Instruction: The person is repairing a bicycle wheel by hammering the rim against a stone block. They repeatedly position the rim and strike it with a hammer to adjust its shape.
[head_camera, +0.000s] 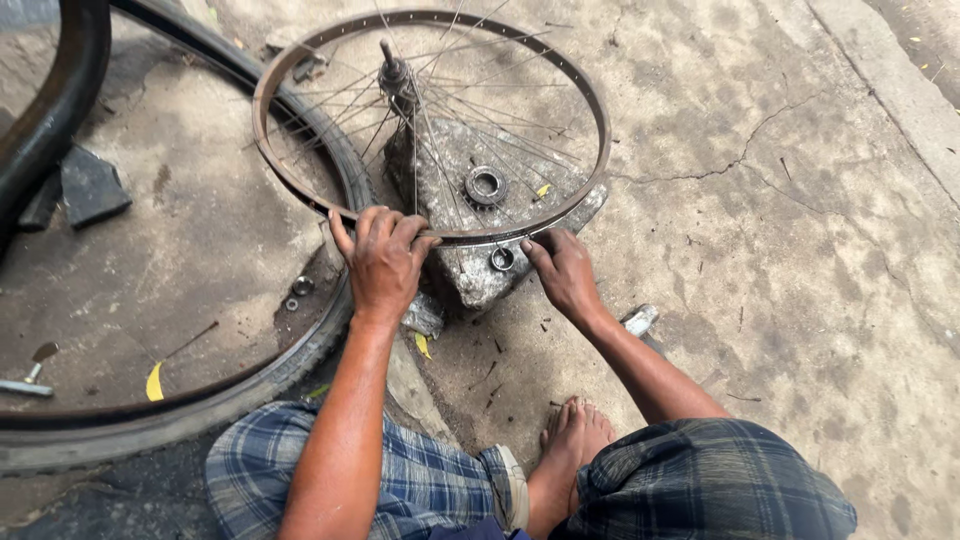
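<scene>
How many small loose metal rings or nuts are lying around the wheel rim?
4 visible. A toothed ring on the stone inside the rim, a ring by the right hand, two small nuts left of the left hand. More may be hidden.

There were no packages, no labels, no signs and no screens in this view.
</scene>
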